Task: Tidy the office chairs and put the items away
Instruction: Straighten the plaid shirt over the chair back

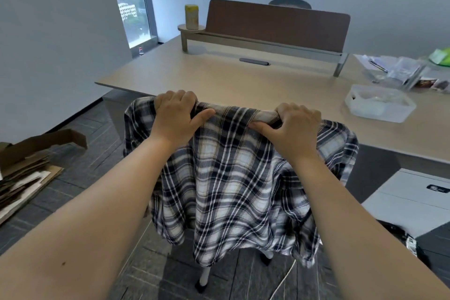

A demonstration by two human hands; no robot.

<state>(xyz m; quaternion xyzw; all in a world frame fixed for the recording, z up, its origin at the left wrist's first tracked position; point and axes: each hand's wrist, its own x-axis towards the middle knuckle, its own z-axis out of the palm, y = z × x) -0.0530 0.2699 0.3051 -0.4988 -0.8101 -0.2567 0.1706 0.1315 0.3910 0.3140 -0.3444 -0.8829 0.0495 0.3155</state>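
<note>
A dark blue and white plaid shirt hangs over the backrest of an office chair, covering it almost fully. Only the chair's white legs show below the cloth. My left hand grips the top edge of the backrest through the shirt, fingers curled over the far side. My right hand holds the same top edge further right, bunching the shirt's collar under its fingers. The chair stands right at the near edge of the beige desk.
On the desk are a brown divider screen, a yellow canister, a clear plastic tub and loose packets. Flattened cardboard lies on the floor to the left. A white drawer cabinet stands on the right.
</note>
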